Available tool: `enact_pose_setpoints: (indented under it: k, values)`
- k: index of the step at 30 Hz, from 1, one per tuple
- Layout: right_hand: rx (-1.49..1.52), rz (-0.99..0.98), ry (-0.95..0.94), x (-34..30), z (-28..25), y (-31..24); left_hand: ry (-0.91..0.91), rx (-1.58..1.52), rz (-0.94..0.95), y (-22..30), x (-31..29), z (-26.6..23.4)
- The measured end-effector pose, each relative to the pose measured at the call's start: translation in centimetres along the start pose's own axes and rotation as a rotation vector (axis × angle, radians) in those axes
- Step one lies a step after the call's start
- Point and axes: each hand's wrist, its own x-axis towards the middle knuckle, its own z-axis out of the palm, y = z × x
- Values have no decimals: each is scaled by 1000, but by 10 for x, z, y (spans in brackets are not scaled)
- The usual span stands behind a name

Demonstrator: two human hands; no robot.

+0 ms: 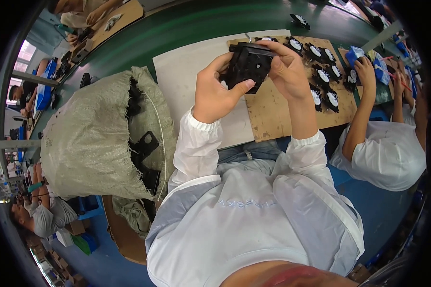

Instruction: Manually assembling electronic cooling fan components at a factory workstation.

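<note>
Holding the black housing (248, 71) between them, the left hand (214, 93) and right hand (290, 71) clamp its opposite sides, neither nearer; its long axis is hard to tell. Left of the housing bulges a woven sack (88, 136); below and right of it, a tan board (269, 116) carries black-and-white parts (322, 75); beyond it runs the green counter (189, 32).
</note>
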Motion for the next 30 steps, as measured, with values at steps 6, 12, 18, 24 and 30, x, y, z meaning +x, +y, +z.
enact_pose_setpoints:
  k: [6,12,18,24,30]
  values:
    - [-41,23,7,6,13,10,90,-12,-40,8,-7,-5]
    - [59,-10,374,11,63,19,213,506,221,19,-6,9]
    - [0,-57,407,27,62,39,368,574,233,18,-15,29]
    - [-145,-177,361,43,66,74,411,632,187,8,-17,2]
    - [-67,-21,313,68,95,99,494,625,143,-3,-27,-33]
